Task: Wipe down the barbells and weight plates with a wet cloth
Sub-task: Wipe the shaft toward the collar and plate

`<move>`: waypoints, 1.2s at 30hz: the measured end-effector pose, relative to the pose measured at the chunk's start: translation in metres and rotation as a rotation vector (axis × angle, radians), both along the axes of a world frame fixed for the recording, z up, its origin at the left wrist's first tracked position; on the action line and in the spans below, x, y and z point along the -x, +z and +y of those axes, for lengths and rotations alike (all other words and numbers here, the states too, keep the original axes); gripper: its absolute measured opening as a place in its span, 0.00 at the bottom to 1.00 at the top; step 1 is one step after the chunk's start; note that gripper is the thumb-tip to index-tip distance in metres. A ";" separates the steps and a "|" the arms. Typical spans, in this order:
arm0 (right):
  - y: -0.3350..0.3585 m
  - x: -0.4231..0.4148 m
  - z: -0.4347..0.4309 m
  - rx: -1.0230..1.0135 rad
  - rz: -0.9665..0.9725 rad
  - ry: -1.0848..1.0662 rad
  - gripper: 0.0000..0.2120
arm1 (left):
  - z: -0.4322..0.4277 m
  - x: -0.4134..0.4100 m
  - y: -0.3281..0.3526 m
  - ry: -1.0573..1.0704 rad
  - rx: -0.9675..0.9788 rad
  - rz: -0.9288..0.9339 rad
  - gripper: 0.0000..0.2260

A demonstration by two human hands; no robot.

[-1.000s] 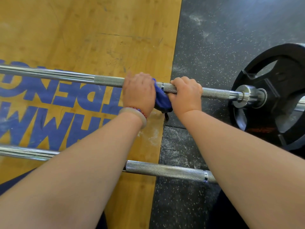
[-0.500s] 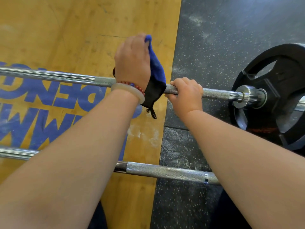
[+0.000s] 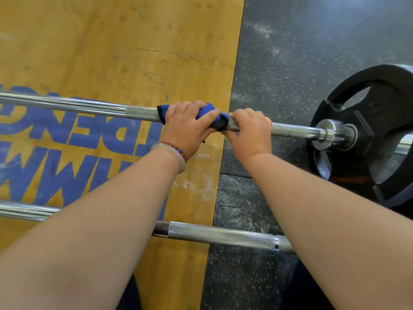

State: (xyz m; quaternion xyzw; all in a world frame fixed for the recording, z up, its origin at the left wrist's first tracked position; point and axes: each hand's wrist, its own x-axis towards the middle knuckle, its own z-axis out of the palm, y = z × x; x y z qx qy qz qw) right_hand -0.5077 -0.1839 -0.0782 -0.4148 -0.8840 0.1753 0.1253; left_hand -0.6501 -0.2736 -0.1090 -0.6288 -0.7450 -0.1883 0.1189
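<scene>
Wiping step, far barbell (image 3: 290, 131). The left hand (image 3: 187, 125) curled the blue cloth (image 3: 207, 109) around the knurled shaft. The right hand (image 3: 248, 128) gripped bare bar just beside it (probably steadying). Next, the cloth likely needed sliding toward the weight plate (image 3: 380, 104).

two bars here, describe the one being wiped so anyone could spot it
Start at the black weight plate on the right; the far barbell running left from its hub is the one. Unlike the nearer barbell, it carries a blue cloth under the left hand, with the right hand gripping beside it.
</scene>
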 end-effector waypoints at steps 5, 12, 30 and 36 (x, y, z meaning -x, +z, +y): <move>0.001 -0.001 0.001 0.011 -0.004 -0.001 0.15 | 0.008 0.005 0.010 0.056 -0.097 -0.243 0.13; 0.004 0.000 0.000 0.005 -0.035 -0.010 0.11 | 0.018 -0.029 0.011 0.124 -0.057 -0.176 0.13; 0.006 0.002 0.000 -0.007 -0.116 0.016 0.12 | -0.002 -0.006 0.002 0.123 -0.084 -0.188 0.12; -0.003 0.005 -0.007 -0.103 -0.112 -0.036 0.06 | -0.021 0.034 0.009 0.515 -0.029 -0.269 0.15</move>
